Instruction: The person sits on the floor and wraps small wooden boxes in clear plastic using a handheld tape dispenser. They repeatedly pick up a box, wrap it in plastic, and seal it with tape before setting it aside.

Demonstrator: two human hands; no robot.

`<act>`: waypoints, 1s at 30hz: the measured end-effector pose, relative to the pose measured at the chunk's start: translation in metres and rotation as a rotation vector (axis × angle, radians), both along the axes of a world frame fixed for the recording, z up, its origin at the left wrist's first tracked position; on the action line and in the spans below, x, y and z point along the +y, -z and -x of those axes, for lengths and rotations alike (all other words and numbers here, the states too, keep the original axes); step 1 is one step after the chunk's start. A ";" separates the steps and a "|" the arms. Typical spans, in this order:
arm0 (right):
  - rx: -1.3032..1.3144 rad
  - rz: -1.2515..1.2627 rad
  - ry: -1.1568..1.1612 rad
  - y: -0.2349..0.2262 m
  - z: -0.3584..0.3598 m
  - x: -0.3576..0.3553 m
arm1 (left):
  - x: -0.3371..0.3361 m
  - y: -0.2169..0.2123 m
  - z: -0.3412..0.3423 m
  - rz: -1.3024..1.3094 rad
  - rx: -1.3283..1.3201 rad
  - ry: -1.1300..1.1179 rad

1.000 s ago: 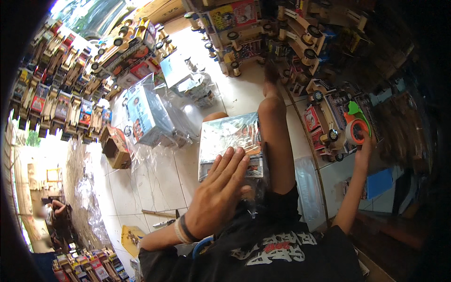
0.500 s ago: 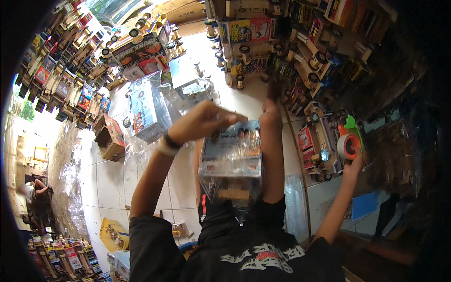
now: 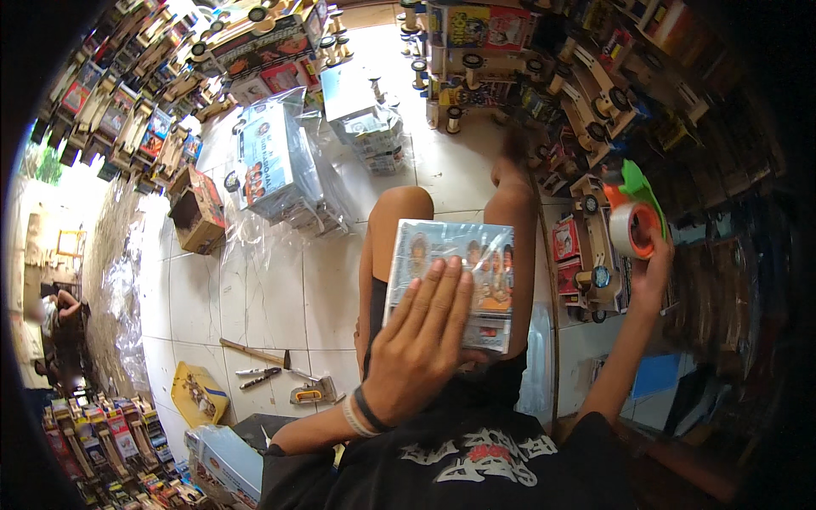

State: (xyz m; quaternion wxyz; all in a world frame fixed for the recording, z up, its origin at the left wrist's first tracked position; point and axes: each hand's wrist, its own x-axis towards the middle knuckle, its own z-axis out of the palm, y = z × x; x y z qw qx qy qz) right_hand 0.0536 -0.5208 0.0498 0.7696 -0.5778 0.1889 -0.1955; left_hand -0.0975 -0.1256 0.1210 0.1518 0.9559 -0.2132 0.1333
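A light-blue printed box (image 3: 450, 242) wrapped in clear plastic rests on my lap, between my knees. My left hand (image 3: 429, 319) lies flat on its top with the fingers stretched out, pressing on the film. Out to the right, my right hand (image 3: 653, 259) is closed around a green and orange tape dispenser (image 3: 636, 185) with a roll of clear tape on it. The dispenser is held away from the box, above a wooden toy truck (image 3: 588, 246).
More plastic-wrapped blue boxes (image 3: 276, 161) stand ahead on the white tiles, beside an open brown box (image 3: 197, 212). A hammer (image 3: 255, 351), markers (image 3: 259, 378), a stapler-like tool (image 3: 313, 391) and a yellow container (image 3: 200, 395) lie left. Stacked toy trucks (image 3: 484, 64) surround me; another person (image 3: 64, 310) sits far left.
My left hand has come down from above the box's far edge to lie flat on top. The box now tilts its printed face up. My right hand still holds the dispenser.
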 end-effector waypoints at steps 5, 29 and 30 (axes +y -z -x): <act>-0.052 0.405 -0.697 -0.114 -0.032 0.120 | -0.017 0.020 -0.009 -0.019 -0.111 -0.017; -0.800 1.497 -1.607 -0.185 -0.060 0.290 | 0.001 0.025 -0.028 0.152 -0.236 0.102; -0.859 1.374 -1.524 -0.172 -0.061 0.266 | 0.008 0.027 -0.031 0.167 -0.233 0.115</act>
